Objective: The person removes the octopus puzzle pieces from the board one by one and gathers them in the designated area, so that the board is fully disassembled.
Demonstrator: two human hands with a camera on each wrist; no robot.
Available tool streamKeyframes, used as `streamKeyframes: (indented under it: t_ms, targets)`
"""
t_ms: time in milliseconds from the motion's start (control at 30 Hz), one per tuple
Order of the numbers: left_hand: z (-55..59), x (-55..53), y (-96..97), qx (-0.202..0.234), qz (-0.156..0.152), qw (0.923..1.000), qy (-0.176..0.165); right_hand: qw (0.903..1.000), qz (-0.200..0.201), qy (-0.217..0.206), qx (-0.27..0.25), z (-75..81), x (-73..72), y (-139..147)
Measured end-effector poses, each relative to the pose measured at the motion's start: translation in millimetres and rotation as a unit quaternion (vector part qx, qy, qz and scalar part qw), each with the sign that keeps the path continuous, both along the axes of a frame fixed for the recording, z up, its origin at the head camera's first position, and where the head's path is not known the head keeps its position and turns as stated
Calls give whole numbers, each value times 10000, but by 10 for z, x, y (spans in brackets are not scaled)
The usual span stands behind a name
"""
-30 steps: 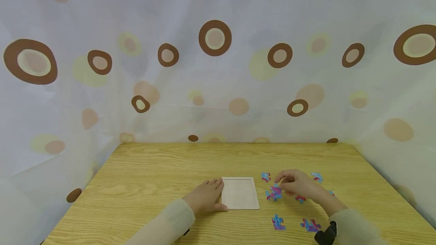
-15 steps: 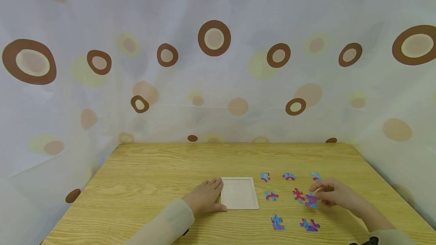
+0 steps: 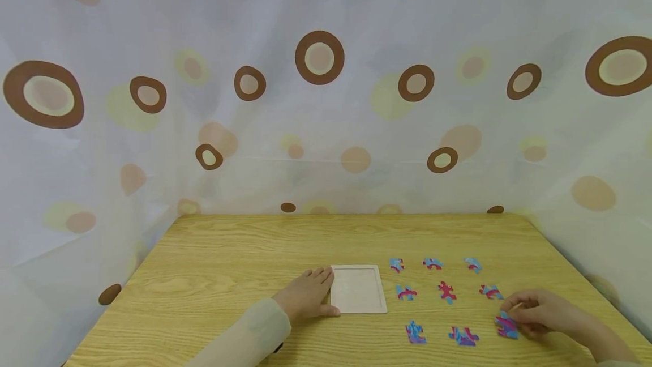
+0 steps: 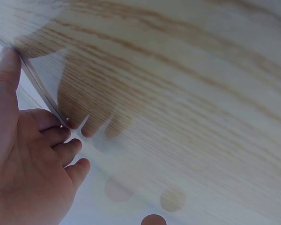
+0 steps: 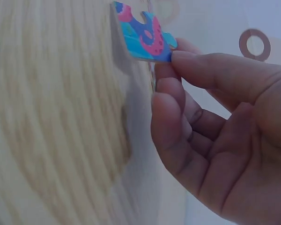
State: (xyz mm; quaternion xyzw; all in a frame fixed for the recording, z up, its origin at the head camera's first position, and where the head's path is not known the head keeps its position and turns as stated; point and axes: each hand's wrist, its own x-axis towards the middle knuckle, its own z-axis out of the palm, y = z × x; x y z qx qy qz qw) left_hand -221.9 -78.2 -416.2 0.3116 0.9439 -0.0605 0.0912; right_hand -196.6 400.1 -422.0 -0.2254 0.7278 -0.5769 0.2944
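My right hand point(image 3: 547, 313) pinches a blue, pink and purple jigsaw puzzle piece point(image 3: 506, 325) by its edge, between thumb and fingertips. In the right wrist view this piece point(image 5: 145, 35) is tilted, close over the wood. My left hand point(image 3: 305, 294) lies with straight fingers against the left edge of a square, pale puzzle frame point(image 3: 359, 289). Thumb and fingertips of the left hand point(image 4: 42, 154) touch that edge in the left wrist view. Right of the frame, several puzzle pieces lie apart in rows, among them a mostly red piece point(image 3: 446, 291).
The front row holds a blue piece point(image 3: 415, 333) and a purple-blue piece point(image 3: 463, 336). Another piece point(image 3: 491, 291) lies just left of my right fingertips. A spotted curtain point(image 3: 326, 129) stands behind and at both sides of the wooden table point(image 3: 229, 254).
My right hand has moved right and toward the near side with its piece, from the middle row to the front row's right end. The left hand stays at the frame.
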Motion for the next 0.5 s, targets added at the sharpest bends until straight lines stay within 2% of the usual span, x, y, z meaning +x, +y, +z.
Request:
streamKeyframes:
  t_ms: [133,300,500]
  targets:
    - [-10,-6,0,2,9,10000,-4,9997,-83,-117,204,-35,34,75]
    - [-18,-16,-11,-3,53,10000,-13,9997,11,-142,188,-42,46,89]
    - [-1,-15,-20,91,103,9998,-113,9995,53,-34,298,-37,38,86]
